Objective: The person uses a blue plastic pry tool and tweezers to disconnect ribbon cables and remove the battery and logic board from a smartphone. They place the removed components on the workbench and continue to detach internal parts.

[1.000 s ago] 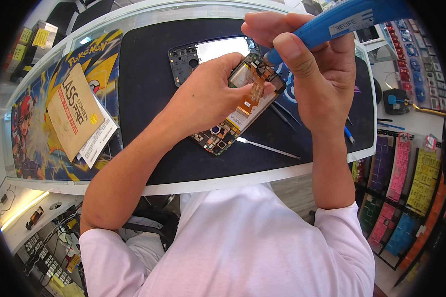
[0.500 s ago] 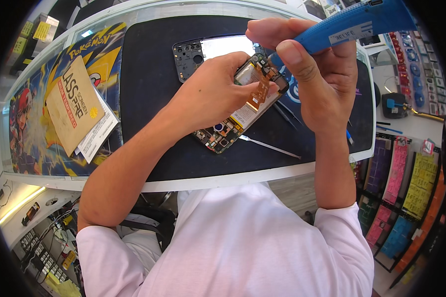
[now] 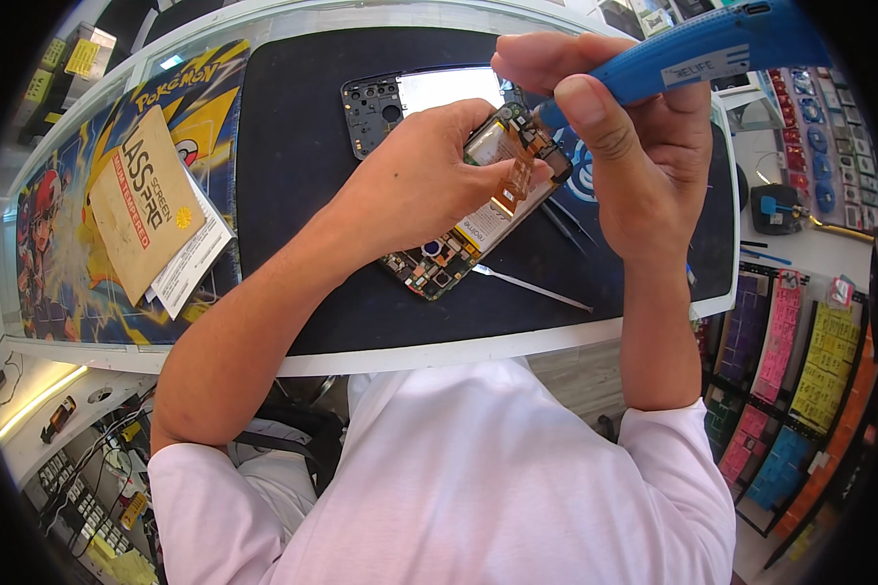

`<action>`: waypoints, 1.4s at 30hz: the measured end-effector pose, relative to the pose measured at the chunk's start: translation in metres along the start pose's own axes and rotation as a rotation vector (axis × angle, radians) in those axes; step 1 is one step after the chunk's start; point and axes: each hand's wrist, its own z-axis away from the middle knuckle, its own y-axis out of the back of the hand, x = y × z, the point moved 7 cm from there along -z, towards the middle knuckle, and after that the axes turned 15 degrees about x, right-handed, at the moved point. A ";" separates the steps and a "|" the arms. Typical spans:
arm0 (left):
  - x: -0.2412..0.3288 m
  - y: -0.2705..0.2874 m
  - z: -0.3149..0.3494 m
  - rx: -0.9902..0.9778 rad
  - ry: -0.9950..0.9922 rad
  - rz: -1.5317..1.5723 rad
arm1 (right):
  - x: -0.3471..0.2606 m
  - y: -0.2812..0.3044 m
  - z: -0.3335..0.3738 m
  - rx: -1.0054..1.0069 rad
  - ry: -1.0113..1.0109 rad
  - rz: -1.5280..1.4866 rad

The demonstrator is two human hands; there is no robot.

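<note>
Here's the left hand (image 3: 434,174), wrapped firmly around the far end of an opened rectangular smartphone (image 3: 480,234), fingers behind the edge, thumb reaching across the front. An orange-brown flexible ribbon cable (image 3: 517,180) lies right against that thumb, over the silver-grey battery (image 3: 500,220). The phone sits aslant above the black work mat (image 3: 293,107), far end leaning to the right, its near end showing green circuitry and round camera parts; whether it touches the mat can't be told from here.

And over on the other side, the right hand (image 3: 646,161) grips a chunky blue handheld tool (image 3: 712,57) between thumb and fingers, its narrow tip angled down to the phone's far end! Contact there is too small to call.

Just behind the left hand, a dark plastic phone housing (image 3: 369,122) with a bright pale panel rests on the mat. To the phone's right, dark slender tweezers (image 3: 564,226); nearer the person, a thin silver metal pry tool (image 3: 538,289). Away to the left, a tan paper envelope (image 3: 151,210) overlaps white printed sheets (image 3: 197,265) on a blue-and-yellow illustrated mat (image 3: 63,302), all on the white-edged bench (image 3: 458,354).
</note>
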 end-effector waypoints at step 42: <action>0.008 0.001 0.003 -0.012 0.014 0.000 | 0.000 0.003 -0.001 0.008 0.027 -0.072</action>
